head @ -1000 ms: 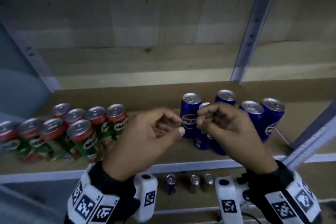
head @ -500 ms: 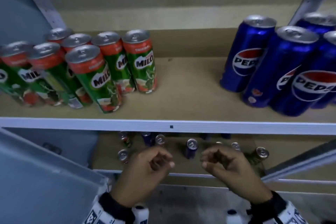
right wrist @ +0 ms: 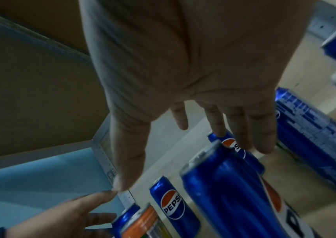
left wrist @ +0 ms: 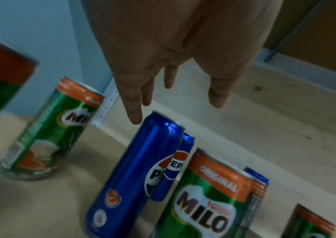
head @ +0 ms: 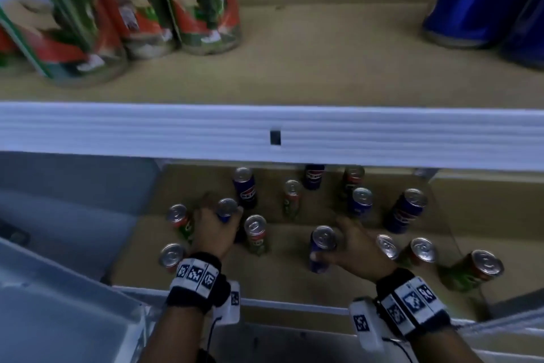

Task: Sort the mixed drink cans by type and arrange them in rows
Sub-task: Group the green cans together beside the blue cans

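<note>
Because the sorting is done upward, the upper shelf [head: 294, 127] carries what is already separated: green Milo cans [head: 203, 3] packed together at the left, blue Pepsi cans [head: 471, 0] at the right, well apart across bare brown board behind a white metal lip. Below it, the lower shelf [head: 282, 280] holds the unsorted stock, slim upright cylinders of both kinds scattered without order, their silver lids with pull tabs facing up. Glossy printed aluminium skins catch the light; Milo wears an orange band at the top, Pepsi a round red, white and blue badge. Reaching down among them, the left hand [head: 213, 233] closes on a Pepsi can [head: 226, 209], though the wrist view shows its fingers [left wrist: 134, 112] extended just at the can's top, so whether it has a real grasp I cannot tell. Likewise the right hand [head: 357, 247] is spread about a second Pepsi can [head: 322, 247], fingers beyond it and thumb on the near side, not clearly clamped. Taking one blue can per hand probably feeds the Pepsi row above.
</note>
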